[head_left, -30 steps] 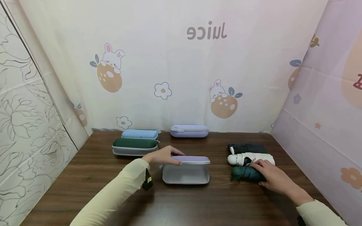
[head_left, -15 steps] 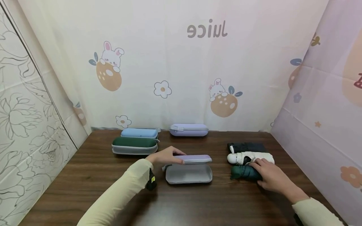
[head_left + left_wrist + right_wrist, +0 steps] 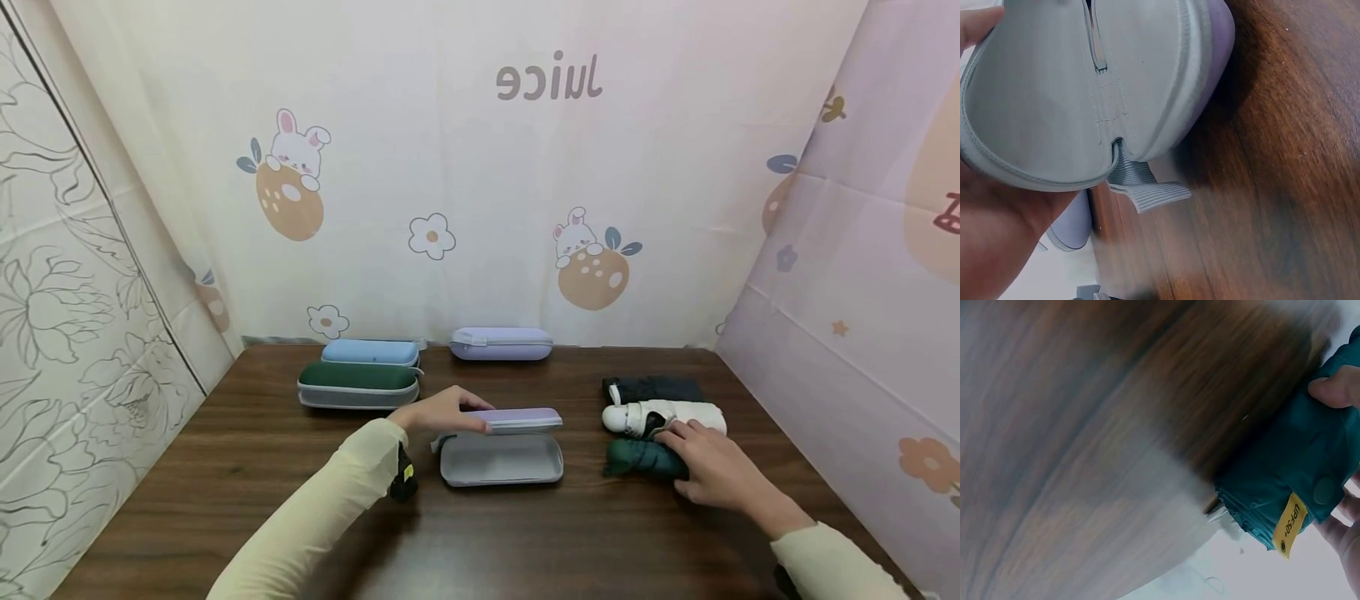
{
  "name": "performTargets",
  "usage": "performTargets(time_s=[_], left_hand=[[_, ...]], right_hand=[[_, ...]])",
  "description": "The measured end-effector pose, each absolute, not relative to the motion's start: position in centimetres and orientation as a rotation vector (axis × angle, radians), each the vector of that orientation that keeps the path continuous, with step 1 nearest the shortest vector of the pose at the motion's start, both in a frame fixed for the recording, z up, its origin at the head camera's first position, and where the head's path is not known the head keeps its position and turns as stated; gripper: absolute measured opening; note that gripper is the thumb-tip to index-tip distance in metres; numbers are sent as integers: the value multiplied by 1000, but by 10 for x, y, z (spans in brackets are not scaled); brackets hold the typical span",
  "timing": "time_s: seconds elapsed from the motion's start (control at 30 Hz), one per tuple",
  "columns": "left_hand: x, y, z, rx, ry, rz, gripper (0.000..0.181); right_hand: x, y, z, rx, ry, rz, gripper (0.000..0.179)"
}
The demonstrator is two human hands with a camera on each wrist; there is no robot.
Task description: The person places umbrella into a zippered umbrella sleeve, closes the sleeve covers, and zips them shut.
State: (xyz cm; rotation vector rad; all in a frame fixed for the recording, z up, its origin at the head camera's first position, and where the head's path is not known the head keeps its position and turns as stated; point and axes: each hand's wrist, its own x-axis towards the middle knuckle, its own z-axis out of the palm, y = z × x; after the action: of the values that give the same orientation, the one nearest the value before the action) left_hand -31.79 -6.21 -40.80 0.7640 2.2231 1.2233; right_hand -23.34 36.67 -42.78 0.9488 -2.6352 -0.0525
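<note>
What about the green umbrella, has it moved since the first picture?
Yes, slightly left. In the head view, the left end of the green umbrella sat further right than that of the white umbrella; now they nearly line up.

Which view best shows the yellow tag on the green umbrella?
Right wrist: the yellow tag is close up and unobstructed, "UPF50+" legible, on the green umbrella gripped by the right hand. Head shows the umbrella, partly covered by that hand, but no tag. Left wrist shows neither, just the open case and surroundings.

Head view angled fwd/dn, wrist views close-up, head + L share open case point(image 3: 501, 461)
</note>
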Motion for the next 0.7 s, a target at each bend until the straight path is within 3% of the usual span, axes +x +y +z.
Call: performTargets(time_s=[0.7], left_hand=[[-318,-58,-405,854,2277,1135,44]], right_hand=[[-225,286,-392,1038,-2655,-62,58]])
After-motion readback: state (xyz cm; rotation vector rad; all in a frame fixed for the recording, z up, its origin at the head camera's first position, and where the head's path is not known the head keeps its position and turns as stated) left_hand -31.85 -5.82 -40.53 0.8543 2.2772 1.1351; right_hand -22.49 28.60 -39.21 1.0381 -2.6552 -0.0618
